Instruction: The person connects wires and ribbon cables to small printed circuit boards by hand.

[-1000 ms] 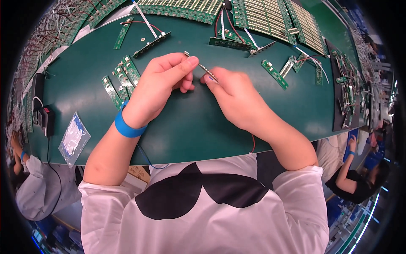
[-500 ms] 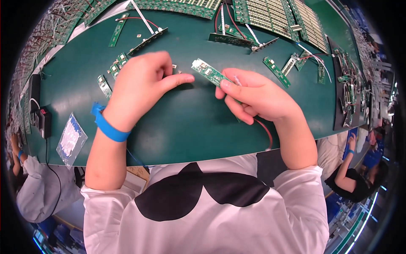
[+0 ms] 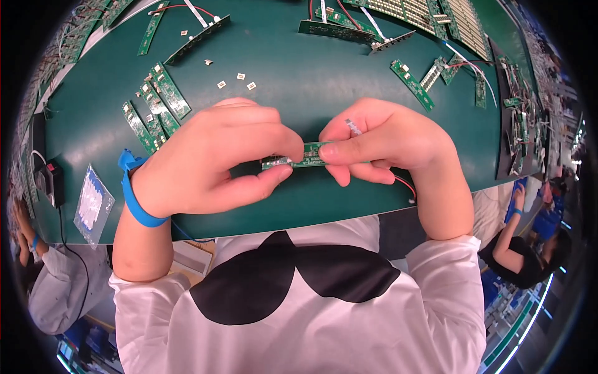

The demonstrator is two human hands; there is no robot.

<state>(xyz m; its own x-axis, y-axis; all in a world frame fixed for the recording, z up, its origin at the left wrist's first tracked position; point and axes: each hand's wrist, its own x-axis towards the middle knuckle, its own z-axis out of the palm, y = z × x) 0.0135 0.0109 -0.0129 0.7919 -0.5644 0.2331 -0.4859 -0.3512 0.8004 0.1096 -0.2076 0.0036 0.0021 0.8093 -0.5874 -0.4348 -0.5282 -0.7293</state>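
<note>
Both hands have come together over the green table [image 3: 324, 81], close to the person's chest, and the narrow green circuit strip [image 3: 303, 156] is now pinched between them. Half a second ago only the right hand had it, held up and tilted toward the far side, while the left hand lay flat with fingers spread a little way off. Now the left hand [image 3: 208, 156] has closed in on the strip's left end, thumb under and fingertips over it, and the right hand [image 3: 389, 140] clamps the right end, thumb along its front edge and fingers curled behind. The strip lies nearly level, just above the table, spanning the small gap between the two hands; only its middle shows.

A red wire [image 3: 403, 184] trails from under the right hand toward the table's near edge. The blue wristband [image 3: 134, 196] on the left wrist sits lower and nearer the table edge than before.

The stack of similar strips [image 3: 152, 106] lies beyond the left hand, with a few small white chips [image 3: 240, 76] scattered just past it. A clear plastic bag [image 3: 93, 202] rests at the table's left corner. Another person in a dark top [image 3: 526, 255] sits off to the right.
</note>
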